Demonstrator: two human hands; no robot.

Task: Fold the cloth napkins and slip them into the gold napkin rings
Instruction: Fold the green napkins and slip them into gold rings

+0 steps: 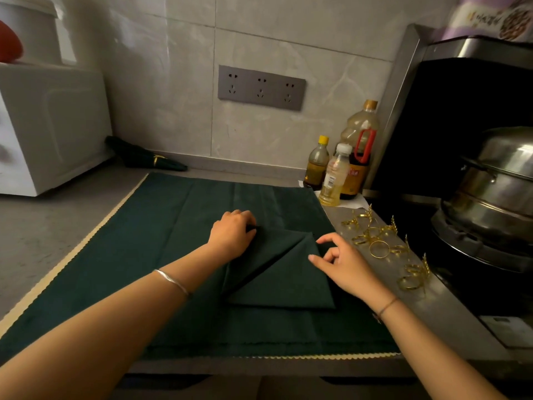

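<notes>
A dark green napkin (284, 280) lies partly folded, with a diagonal crease, on a stack of flat green cloths (173, 255) with a cream scalloped edge. My left hand (232, 236) rests at the napkin's upper left corner and pinches a bit of the cloth. Over the napkin's right corner hovers my right hand (341, 265), fingers loosely curled and holding nothing. Several gold napkin rings (380, 243) with leaf ornaments lie on the counter to the right. A rolled green napkin (144, 157) inside a gold ring lies against the back wall.
Three bottles (343, 168) of oil and sauce stand at the back right. A steel steamer pot (496, 192) sits on the black stove at the right. A white appliance (43, 125) stands at the left. The counter's front edge (259, 368) is close.
</notes>
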